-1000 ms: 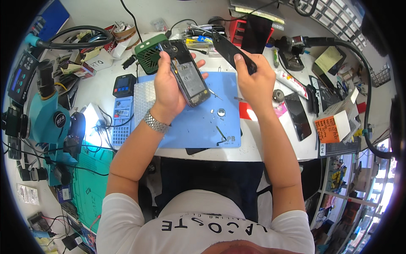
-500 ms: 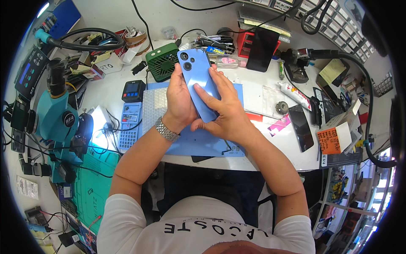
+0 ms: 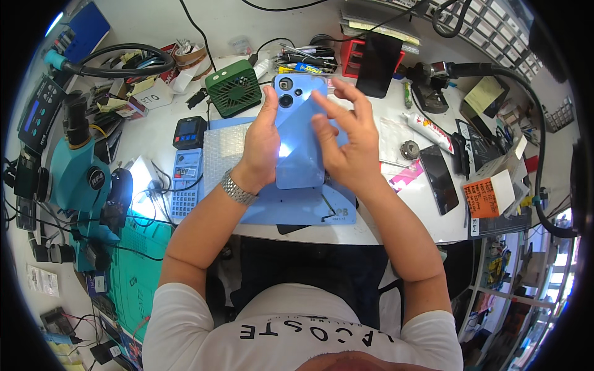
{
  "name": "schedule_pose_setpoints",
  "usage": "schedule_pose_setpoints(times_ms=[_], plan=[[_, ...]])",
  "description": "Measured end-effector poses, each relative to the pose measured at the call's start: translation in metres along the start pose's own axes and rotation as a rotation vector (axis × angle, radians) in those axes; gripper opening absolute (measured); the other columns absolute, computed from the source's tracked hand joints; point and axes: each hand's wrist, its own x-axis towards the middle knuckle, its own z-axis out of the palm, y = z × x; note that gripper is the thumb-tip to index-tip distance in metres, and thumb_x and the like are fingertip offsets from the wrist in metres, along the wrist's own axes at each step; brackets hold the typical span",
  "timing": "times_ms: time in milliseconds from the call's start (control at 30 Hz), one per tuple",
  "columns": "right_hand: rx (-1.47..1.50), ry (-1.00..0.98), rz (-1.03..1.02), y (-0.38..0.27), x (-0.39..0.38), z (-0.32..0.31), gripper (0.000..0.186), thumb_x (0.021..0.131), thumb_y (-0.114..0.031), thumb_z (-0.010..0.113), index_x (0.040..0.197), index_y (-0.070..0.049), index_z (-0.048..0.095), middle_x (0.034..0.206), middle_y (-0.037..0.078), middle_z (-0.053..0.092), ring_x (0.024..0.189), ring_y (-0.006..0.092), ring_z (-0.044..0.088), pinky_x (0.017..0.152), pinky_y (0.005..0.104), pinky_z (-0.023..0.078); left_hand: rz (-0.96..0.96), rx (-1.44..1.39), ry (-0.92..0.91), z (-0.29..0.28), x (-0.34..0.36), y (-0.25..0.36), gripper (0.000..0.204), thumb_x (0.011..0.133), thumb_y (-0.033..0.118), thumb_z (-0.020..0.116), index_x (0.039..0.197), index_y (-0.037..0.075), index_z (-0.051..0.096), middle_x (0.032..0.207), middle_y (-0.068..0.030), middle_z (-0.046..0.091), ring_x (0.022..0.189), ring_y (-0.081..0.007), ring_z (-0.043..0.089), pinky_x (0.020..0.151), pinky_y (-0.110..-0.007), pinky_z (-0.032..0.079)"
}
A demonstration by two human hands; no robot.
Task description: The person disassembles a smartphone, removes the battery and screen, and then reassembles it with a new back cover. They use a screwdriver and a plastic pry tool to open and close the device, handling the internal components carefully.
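A blue phone (image 3: 298, 167) is held upright, its back and camera rings facing up, above the blue work mat (image 3: 260, 213). My left hand (image 3: 258, 151) grips its left edge, thumb along the side. Over the phone's right half is my right hand (image 3: 346, 142), its fingers spread and slightly bent; whether the fingertips touch the back I cannot tell. A sheet of bubble wrap (image 3: 224, 142) lies under and left of my left hand. The green mini fan (image 3: 234, 89) stands just behind the phone, to the left.
A teal microscope (image 3: 86, 173) and green mat (image 3: 130, 278) are at the left. Dark phones (image 3: 436, 176) (image 3: 377, 62), a white tube (image 3: 427, 133) and an orange-labelled carton (image 3: 482, 198) are to the right. Pens (image 3: 306, 62) and red drawers (image 3: 351, 55) line the back.
A second ago the phone's innards showed, with a dark piece in my right hand; the blue back now covers them. The phone has straightened and my right fingers have lifted and spread.
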Motion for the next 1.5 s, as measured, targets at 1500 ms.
schedule_pose_setpoints(times_ms=[1500], plan=[[0.815,-0.028,0.329,0.001,0.009,-0.027,0.02,0.093,0.008,0.073,0.114,0.006,0.073,0.105,0.008,0.068,0.085,0.0094,0.068,0.068,0.0224,0.057,0.129,0.334,-0.074,0.017,-0.019,0.0,0.036,0.111,0.031,0.055,0.129,0.0,0.053,0.108,-0.0159,0.072,0.085,-0.0253,0.077,0.073,-0.039,0.066]])
